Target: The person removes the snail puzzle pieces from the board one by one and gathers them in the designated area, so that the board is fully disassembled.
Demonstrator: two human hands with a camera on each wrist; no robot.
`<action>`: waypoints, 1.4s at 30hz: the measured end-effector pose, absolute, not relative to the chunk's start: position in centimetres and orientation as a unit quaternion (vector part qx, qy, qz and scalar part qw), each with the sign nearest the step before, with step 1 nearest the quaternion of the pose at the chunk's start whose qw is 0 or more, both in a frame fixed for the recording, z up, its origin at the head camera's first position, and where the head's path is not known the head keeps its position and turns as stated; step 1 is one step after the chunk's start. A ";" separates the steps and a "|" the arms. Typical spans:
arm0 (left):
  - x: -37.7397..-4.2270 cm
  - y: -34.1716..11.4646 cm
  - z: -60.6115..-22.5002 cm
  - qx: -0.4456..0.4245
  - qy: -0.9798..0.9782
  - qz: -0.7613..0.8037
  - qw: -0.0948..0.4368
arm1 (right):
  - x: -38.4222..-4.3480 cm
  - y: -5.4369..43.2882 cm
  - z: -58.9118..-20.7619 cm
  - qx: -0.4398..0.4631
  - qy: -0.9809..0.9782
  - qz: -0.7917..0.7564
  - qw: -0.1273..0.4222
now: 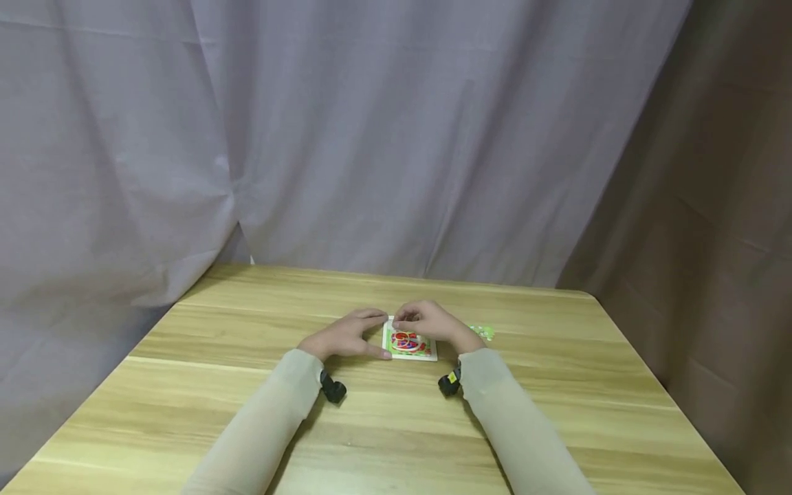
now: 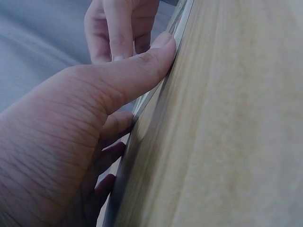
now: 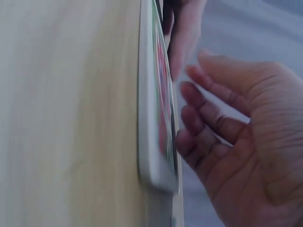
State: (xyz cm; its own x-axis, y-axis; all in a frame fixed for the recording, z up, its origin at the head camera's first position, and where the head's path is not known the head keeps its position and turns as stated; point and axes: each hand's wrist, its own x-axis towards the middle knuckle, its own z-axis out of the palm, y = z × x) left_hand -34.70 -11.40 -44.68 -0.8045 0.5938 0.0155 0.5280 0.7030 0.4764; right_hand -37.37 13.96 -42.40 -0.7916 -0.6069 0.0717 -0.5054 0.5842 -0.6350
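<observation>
A small board with a white rim [image 1: 413, 357] and a red and green picture lies flat on the table. My left hand [image 1: 350, 335] is at its left side, with thumb and fingers spread along the edge. In the left wrist view the left thumb [image 2: 142, 64] rests at the board's edge. My right hand [image 1: 429, 322] is over the far part of the board, fingers bent and pointing left. Seen from the right wrist, the right hand [image 3: 241, 123] has loosely curled fingers close over the picture, with nothing visible between thumb and forefinger.
Green flat pieces [image 1: 482, 333] lie just right of the board, partly covered by the right wrist. The wooden table [image 1: 383, 440] reaches back to a grey curtain [image 1: 346, 137]. A brown curtain [image 1: 711, 227] hangs along the right side.
</observation>
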 end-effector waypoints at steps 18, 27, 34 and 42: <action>-34.8 -11.0 -44.6 0.305 0.920 0.237 0.073 | -37.0 12.6 -43.2 -0.303 0.902 -0.298 0.081; -34.7 -11.1 -44.6 0.307 0.919 0.237 0.075 | -36.8 12.4 -43.2 -0.298 0.902 -0.303 0.072; -34.6 -11.1 -44.6 0.305 0.917 0.247 0.074 | -36.8 12.1 -43.1 -0.304 0.903 -0.296 0.066; -34.8 -11.3 -44.7 0.308 0.917 0.243 0.072 | -36.8 12.0 -42.9 -0.300 0.903 -0.300 0.074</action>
State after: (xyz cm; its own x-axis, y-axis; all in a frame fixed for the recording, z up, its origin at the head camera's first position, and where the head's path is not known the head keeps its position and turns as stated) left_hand -34.78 -11.28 -44.73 -0.8005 0.5990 0.0177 0.5293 0.6928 0.4898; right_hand -36.83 11.96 -42.91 -0.8094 -0.5855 0.0460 -0.4966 0.6405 -0.5858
